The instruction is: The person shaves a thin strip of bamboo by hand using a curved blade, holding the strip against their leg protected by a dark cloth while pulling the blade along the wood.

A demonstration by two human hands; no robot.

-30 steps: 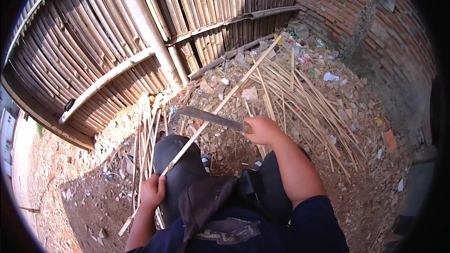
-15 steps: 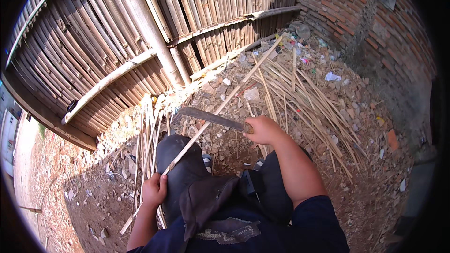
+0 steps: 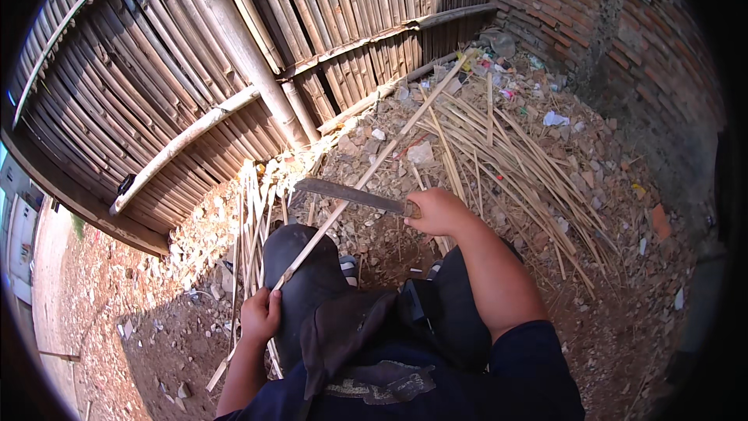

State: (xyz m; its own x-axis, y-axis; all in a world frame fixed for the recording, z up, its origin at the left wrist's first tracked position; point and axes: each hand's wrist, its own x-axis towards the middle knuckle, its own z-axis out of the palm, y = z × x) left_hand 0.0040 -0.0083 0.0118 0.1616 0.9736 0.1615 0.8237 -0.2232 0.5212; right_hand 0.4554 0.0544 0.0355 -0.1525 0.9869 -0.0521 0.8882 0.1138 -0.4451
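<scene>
My left hand (image 3: pixel 260 315) is closed round the near end of a long bamboo strip (image 3: pixel 379 159). The strip slants across my left knee and runs away to the far right over the rubble. A machete (image 3: pixel 351 193) is in my right hand (image 3: pixel 436 212), with my fingers wrapped round its handle. Its long dark blade points left and crosses the strip just beyond my knee; blade and strip appear to touch there. Several pale bamboo strips (image 3: pixel 252 214) lie beside my left leg, passing partly behind my left forearm.
A large heap of split bamboo strips (image 3: pixel 514 175) lies on stony ground to the right. Ahead stands a bamboo fence (image 3: pixel 351 0) with a thick post (image 3: pixel 249 54). A brick wall (image 3: pixel 561 15) rises at the far right, with litter (image 3: pixel 555 118) along its foot.
The view has shifted slightly. My hands keep their grips, and the machete stays across the strip with hardly any visible movement.
</scene>
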